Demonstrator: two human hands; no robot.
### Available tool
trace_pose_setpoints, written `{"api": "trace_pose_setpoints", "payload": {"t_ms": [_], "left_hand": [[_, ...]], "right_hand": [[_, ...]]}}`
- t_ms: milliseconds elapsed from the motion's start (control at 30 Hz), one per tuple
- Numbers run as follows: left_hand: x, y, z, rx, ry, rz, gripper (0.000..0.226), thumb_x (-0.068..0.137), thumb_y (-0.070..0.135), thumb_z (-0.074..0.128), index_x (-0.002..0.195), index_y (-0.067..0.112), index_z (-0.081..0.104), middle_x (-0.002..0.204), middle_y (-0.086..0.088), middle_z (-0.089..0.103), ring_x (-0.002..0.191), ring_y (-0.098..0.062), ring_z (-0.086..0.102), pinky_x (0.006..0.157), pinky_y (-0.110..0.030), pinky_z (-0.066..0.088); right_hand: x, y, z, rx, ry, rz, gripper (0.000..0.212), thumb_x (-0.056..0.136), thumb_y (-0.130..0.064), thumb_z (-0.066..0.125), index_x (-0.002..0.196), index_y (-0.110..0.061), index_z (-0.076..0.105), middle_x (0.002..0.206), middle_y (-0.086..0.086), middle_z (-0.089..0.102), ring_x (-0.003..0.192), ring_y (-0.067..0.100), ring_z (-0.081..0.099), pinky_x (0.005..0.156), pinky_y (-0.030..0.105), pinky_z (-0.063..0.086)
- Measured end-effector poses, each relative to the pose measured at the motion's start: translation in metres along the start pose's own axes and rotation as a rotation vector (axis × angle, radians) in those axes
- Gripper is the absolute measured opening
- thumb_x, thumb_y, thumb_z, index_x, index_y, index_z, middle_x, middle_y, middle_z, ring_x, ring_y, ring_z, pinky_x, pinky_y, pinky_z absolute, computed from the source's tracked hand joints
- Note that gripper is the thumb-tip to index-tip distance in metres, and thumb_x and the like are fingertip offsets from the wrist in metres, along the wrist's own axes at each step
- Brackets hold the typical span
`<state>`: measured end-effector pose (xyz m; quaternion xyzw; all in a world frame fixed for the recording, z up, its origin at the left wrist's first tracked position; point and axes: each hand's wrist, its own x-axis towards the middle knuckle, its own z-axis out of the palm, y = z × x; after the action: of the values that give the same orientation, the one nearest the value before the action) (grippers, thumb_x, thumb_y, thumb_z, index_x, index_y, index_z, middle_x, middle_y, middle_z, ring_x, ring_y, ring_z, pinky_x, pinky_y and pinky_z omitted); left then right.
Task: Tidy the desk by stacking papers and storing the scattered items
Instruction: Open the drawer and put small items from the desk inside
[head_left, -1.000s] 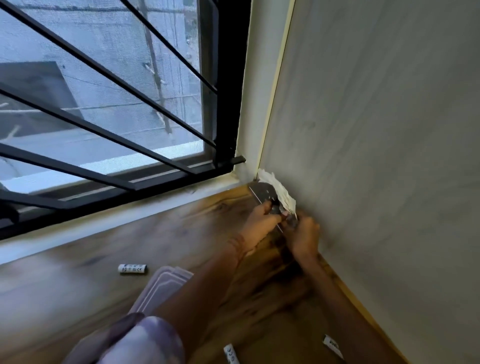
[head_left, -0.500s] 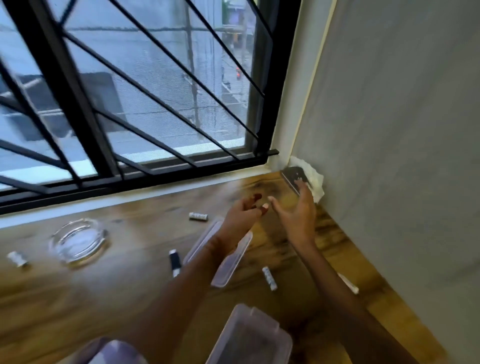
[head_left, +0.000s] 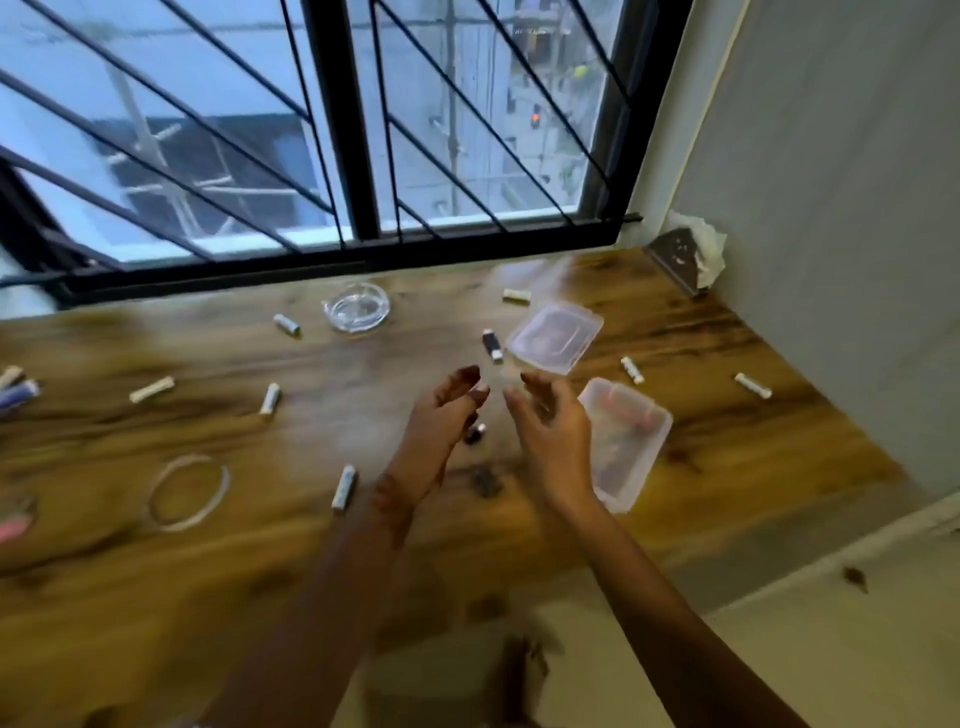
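at the left of the frame a pale loop (head_left: 187, 491) lies flat on the wooden desk (head_left: 130, 597), with small white batteries (head_left: 151, 389) scattered around it. a glass ashtray (head_left: 356, 309) sits near the window grille (head_left: 340, 156). at centre the left hand (head_left: 441, 415) and the right hand (head_left: 553, 431) hover over the desk, fingers loose, both grasping nothing. a small dark item (head_left: 492, 344) lies just left of a clear lid (head_left: 555, 338). the clear plastic box (head_left: 631, 441) sits partly behind the right hand. the papers (head_left: 680, 257) are tucked in the upper right corner, against the wall.
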<state>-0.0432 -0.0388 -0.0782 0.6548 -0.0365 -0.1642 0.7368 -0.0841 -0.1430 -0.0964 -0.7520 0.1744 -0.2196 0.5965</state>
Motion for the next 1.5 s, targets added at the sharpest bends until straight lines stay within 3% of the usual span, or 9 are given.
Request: {"api": "trace_pose_setpoints", "payload": {"t_ms": [100, 300, 567, 767, 933, 1033, 1133, 1300, 1500], "left_hand": [[-0.048, -0.022, -0.027, -0.127, 0.057, -0.067, 0.026, 0.092, 0.005, 0.049, 0.117, 0.007, 0.056, 0.098, 0.002, 0.065, 0.083, -0.006, 0.064, 0.077, -0.018, 0.053], [-0.116, -0.075, -0.063, -0.191, 0.158, -0.250, 0.022, 0.095, 0.007, 0.043, 0.085, 0.011, 0.063, 0.059, 0.006, 0.071, 0.056, -0.005, 0.066, 0.049, -0.014, 0.050], [-0.164, -0.163, -0.061, -0.413, 0.105, -0.629, 0.034, 0.100, 0.019, 0.032, 0.107, -0.001, 0.058, 0.111, -0.017, 0.062, 0.092, -0.024, 0.061, 0.079, -0.029, 0.049], [-0.142, -0.227, -0.031, -0.715, 0.214, -0.774, 0.033, 0.099, 0.021, 0.031, 0.095, 0.003, 0.058, 0.129, -0.020, 0.051, 0.107, -0.032, 0.053, 0.095, -0.038, 0.038], [-0.116, -0.262, -0.019, -0.995, 0.379, -0.715, 0.042, 0.097, 0.032, 0.025, 0.106, 0.003, 0.054, 0.113, -0.015, 0.055, 0.136, -0.035, 0.031, 0.105, -0.041, 0.031], [-0.102, -0.265, -0.022, -1.166, 0.474, -0.610, 0.055, 0.096, 0.041, 0.029, 0.137, 0.007, 0.037, 0.138, -0.014, 0.045, 0.133, -0.032, 0.036, 0.107, -0.041, 0.030], [-0.088, -0.263, -0.023, -1.334, 0.566, -0.530, 0.049, 0.092, 0.042, 0.042, 0.131, 0.014, 0.044, 0.108, -0.010, 0.061, 0.102, -0.028, 0.057, 0.081, -0.040, 0.049], [-0.094, -0.260, -0.022, -1.437, 0.561, -0.498, 0.044, 0.094, 0.041, 0.040, 0.120, 0.006, 0.048, 0.104, -0.016, 0.060, 0.094, -0.031, 0.059, 0.061, -0.039, 0.058], [-0.095, -0.258, -0.026, -1.494, 0.499, -0.495, 0.051, 0.090, 0.042, 0.047, 0.128, 0.008, 0.045, 0.116, -0.017, 0.058, 0.099, -0.033, 0.059, 0.066, -0.042, 0.057]], "right_hand": [[-0.059, 0.001, 0.002, 0.107, -0.054, 0.098, 0.015, 0.089, -0.020, 0.060, 0.099, -0.009, 0.063, 0.086, -0.004, 0.066, 0.074, -0.008, 0.061, 0.064, 0.007, 0.048], [-0.144, 0.029, 0.000, 0.320, -0.107, 0.434, 0.023, 0.094, -0.014, 0.048, 0.079, -0.004, 0.063, 0.065, 0.007, 0.062, 0.057, 0.012, 0.060, 0.057, 0.022, 0.051], [-0.171, 0.127, -0.006, 0.733, 0.125, 1.123, 0.054, 0.095, -0.039, 0.045, 0.128, 0.005, 0.044, 0.109, 0.020, 0.058, 0.103, 0.030, 0.056, 0.100, 0.042, 0.040], [-0.140, 0.175, -0.014, 0.899, 0.227, 1.117, 0.090, 0.086, -0.064, 0.040, 0.145, -0.002, 0.014, 0.153, 0.018, 0.018, 0.142, 0.027, 0.019, 0.118, 0.039, 0.015], [-0.119, 0.205, -0.022, 1.024, 0.114, 1.033, 0.099, 0.077, -0.078, 0.032, 0.145, -0.007, 0.022, 0.148, 0.012, 0.036, 0.140, 0.021, 0.026, 0.118, 0.037, 0.005], [-0.118, 0.210, -0.019, 1.197, 0.076, 0.977, 0.091, 0.072, -0.077, 0.043, 0.134, -0.011, 0.044, 0.131, 0.012, 0.056, 0.129, 0.024, 0.046, 0.115, 0.039, 0.021], [-0.117, 0.208, -0.016, 1.298, 0.130, 0.955, 0.081, 0.067, -0.072, 0.058, 0.120, -0.012, 0.054, 0.119, 0.012, 0.064, 0.113, 0.028, 0.060, 0.098, 0.041, 0.045], [-0.117, 0.204, -0.021, 1.283, 0.137, 1.015, 0.078, 0.070, -0.072, 0.054, 0.112, -0.006, 0.056, 0.097, 0.016, 0.072, 0.088, 0.031, 0.070, 0.066, 0.041, 0.059], [-0.114, 0.213, -0.022, 1.260, 0.145, 1.035, 0.090, 0.072, -0.072, 0.053, 0.131, -0.005, 0.043, 0.115, 0.017, 0.063, 0.107, 0.031, 0.061, 0.090, 0.041, 0.049]]}}
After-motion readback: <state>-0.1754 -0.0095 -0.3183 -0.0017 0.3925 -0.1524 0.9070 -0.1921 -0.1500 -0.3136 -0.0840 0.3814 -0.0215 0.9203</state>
